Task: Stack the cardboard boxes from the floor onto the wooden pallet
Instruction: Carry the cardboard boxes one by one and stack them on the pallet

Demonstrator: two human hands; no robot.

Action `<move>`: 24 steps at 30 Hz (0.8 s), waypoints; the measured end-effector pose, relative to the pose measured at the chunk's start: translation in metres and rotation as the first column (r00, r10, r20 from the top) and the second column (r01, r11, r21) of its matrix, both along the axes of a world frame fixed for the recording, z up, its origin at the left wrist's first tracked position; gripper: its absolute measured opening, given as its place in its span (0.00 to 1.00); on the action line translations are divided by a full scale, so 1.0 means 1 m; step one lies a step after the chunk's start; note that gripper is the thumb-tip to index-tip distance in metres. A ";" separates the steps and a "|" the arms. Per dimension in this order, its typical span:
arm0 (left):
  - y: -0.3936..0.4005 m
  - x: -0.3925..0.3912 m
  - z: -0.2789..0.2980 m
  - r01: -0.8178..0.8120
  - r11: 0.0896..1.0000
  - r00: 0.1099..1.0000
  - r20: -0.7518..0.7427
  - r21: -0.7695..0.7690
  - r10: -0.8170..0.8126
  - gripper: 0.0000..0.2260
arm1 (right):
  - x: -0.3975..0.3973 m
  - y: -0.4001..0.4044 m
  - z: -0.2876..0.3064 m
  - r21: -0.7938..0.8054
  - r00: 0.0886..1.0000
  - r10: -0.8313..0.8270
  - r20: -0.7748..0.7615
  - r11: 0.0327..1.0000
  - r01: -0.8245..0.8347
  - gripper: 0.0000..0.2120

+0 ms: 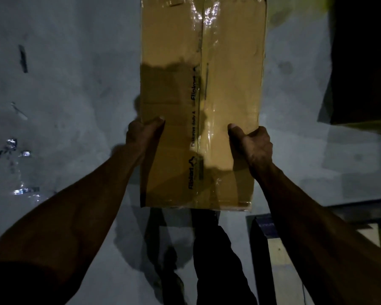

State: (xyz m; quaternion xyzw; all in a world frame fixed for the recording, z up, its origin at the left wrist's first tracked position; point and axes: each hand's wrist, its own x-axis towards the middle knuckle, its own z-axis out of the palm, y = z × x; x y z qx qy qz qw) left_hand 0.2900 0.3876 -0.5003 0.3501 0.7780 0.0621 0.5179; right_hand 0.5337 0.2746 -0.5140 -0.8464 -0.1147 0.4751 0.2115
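A long brown cardboard box [202,84], sealed with clear tape and printed with dark lettering along its middle seam, is held up off the grey floor in front of me. My left hand [143,135] grips its left edge, thumb lying on the top face. My right hand [253,146] clamps the right edge the same way. The box's far end runs out of the top of the frame. At the lower right, pale wooden planks [279,256] show, possibly the pallet; the dim light leaves this uncertain.
A large dark shape [361,62], perhaps another box, stands at the upper right. Shiny scraps of tape or foil [11,148] litter the concrete floor [64,95] on the left. My dark trouser legs [216,260] are below the box.
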 end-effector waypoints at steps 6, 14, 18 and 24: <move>-0.016 0.005 0.065 0.111 0.988 0.989 -0.113 0.103 -0.099 0.35 | -0.011 -0.023 0.068 0.027 0.992 -0.015 0.124 1.000 0.012 0.39; -0.057 -0.007 0.174 0.349 0.932 0.896 -0.325 0.095 -0.302 0.33 | -0.051 -0.093 0.175 -0.025 0.976 -0.074 0.205 0.996 0.081 0.37; -0.086 -0.030 0.238 0.421 0.893 0.888 -0.274 0.161 -0.369 0.32 | -0.085 -0.143 0.247 0.032 0.949 -0.166 0.267 0.986 0.163 0.38; -0.144 -0.068 0.320 0.594 0.759 0.804 -0.222 0.268 -0.551 0.33 | -0.152 -0.229 0.340 0.104 0.851 -0.327 0.410 0.944 0.313 0.35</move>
